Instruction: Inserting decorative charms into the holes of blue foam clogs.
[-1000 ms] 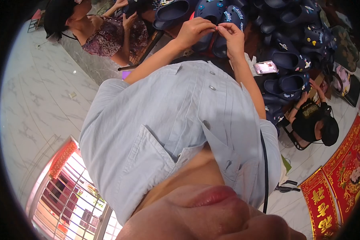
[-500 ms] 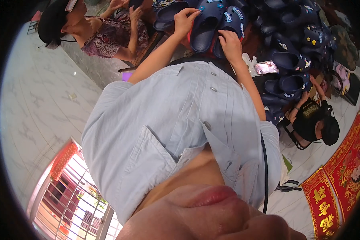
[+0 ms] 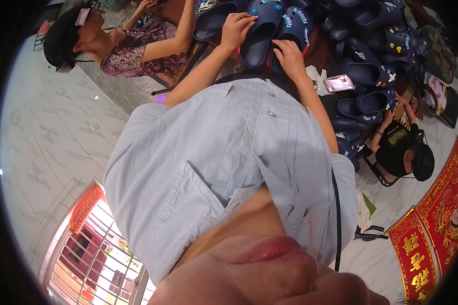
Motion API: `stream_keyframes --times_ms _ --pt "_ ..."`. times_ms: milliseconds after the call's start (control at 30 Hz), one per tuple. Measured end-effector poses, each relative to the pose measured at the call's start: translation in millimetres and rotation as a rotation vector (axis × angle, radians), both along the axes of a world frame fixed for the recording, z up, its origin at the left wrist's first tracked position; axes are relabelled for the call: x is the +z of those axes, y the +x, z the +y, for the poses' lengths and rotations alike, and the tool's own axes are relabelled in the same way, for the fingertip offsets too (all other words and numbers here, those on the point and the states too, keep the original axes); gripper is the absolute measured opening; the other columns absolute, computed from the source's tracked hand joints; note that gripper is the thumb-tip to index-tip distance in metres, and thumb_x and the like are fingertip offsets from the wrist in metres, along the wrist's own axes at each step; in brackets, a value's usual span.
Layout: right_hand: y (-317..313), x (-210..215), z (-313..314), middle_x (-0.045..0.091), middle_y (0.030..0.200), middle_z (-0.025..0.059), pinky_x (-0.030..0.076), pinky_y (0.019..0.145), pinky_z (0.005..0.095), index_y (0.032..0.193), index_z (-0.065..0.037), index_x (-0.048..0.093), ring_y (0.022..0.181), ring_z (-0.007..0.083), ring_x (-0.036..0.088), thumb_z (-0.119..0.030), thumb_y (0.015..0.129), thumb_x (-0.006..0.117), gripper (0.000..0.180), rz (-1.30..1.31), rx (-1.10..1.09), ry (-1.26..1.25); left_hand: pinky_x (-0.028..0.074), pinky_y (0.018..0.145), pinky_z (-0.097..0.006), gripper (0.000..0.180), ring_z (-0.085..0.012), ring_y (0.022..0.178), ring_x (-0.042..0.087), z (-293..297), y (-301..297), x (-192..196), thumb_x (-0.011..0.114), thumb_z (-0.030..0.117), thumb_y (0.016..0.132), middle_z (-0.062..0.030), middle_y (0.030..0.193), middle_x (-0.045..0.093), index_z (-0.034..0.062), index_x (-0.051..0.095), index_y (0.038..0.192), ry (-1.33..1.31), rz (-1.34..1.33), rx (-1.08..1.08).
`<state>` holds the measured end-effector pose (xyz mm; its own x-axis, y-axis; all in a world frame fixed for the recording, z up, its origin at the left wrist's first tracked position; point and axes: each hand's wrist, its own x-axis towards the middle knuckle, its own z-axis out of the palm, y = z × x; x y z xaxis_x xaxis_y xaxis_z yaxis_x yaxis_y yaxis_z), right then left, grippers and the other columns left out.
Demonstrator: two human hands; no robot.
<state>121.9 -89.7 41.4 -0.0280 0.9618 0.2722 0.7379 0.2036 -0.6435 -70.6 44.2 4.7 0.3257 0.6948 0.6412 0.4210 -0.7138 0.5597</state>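
At the frame's top, the left hand (image 3: 237, 28) gripped a navy foam clog (image 3: 259, 31) to steady it — the right hand (image 3: 290, 55) pinched, seemingly, a charm on the neighbouring navy clog (image 3: 293, 25).

A navy clog (image 3: 262, 35) runs partly under the left hand (image 3: 235, 29); the right hand (image 3: 290, 57) covers a second clog's (image 3: 292, 25) heel. The clog pile (image 3: 376, 46) is cut by the frame's dark rim, charms too small to identify.

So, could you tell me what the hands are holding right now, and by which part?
Both hold one dark blue clog. The left hand grips its side edge near the toe; the right hand has its fingers at the heel end, by the strap.
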Motion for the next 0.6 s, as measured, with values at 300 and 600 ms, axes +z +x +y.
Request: stream_keyframes --times_ms 300,600 --pt "6 -4 13 0.064 0.094 0.0141 0.048 0.081 0.0432 0.098 -0.004 0.066 0.091 0.0345 0.059 -0.009 0.081 0.069 0.018 0.007 0.072 0.021 0.052 0.083 -0.038 0.036 -0.0280 0.102 0.058 -2 -4 24 0.079 0.039 0.075 -0.0063 0.111 0.063 0.0175 0.073 0.104 0.108 0.260 -0.052" --pt "5 -8 16 0.059 0.091 0.0136 0.047 0.083 0.0437 0.094 -0.006 0.063 0.092 0.0345 0.058 -0.011 0.082 0.067 0.013 0.046 0.082 0.018 0.046 0.098 -0.044 0.046 -0.0356 0.117 0.050 -13 4 38 0.080 0.013 0.065 -0.0134 0.116 0.059 0.0045 0.066 0.107 0.142 0.337 -0.092"
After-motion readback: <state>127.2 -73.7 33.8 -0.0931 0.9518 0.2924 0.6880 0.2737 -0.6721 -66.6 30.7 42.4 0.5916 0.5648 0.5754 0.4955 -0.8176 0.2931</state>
